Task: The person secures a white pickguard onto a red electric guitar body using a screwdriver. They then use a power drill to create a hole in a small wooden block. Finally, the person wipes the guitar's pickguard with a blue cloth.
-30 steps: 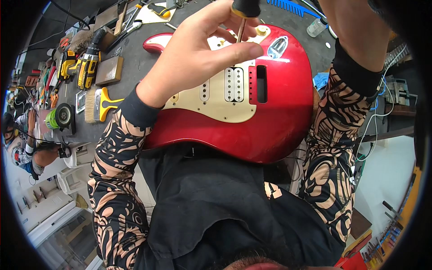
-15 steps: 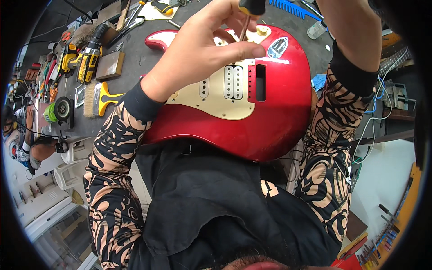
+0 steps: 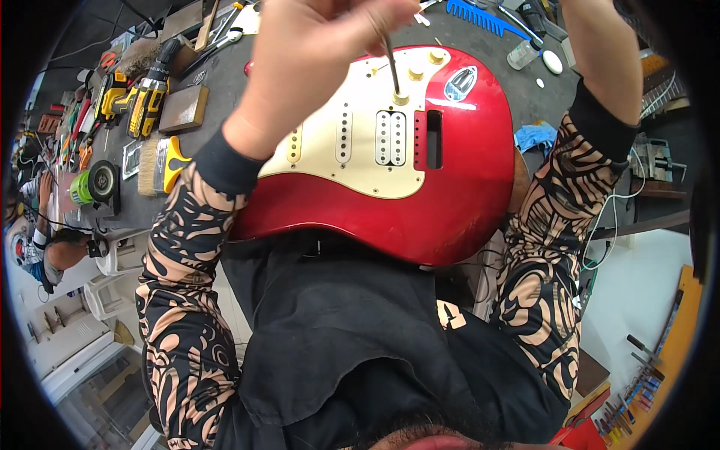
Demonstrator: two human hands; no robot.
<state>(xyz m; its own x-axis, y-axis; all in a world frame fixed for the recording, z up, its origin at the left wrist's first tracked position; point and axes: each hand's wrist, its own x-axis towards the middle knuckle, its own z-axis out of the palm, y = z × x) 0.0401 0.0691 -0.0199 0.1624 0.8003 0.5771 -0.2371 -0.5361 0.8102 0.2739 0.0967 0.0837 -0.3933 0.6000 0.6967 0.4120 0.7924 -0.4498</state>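
Observation:
My left hand (image 3: 334,41) is high over the red guitar body (image 3: 457,210), fingers partly out of view, closed around a screwdriver (image 3: 391,69). Its thin shaft slants down to one of the cream knobs (image 3: 400,98); whether the tip touches it I cannot tell. The screwdriver's handle is not visible. A cream pickguard (image 3: 352,180) carries white pickups (image 3: 390,139), and a silver oval jack plate (image 3: 460,82) sits to their upper right. My right forearm (image 3: 600,60) runs up past the top edge, so my right hand is out of sight.
On the dark bench lie a yellow drill (image 3: 148,105), a wooden block (image 3: 184,106), a brush (image 3: 156,166), a green spool (image 3: 81,192), a blue comb (image 3: 480,19), a bottle (image 3: 523,55) and blue cloth (image 3: 534,137). Another person (image 3: 34,251) is at the far left.
My left hand has moved up the picture, uncovering knobs and more of the screwdriver's shaft. The screwdriver's handle has left view. My right forearm has shifted a little.

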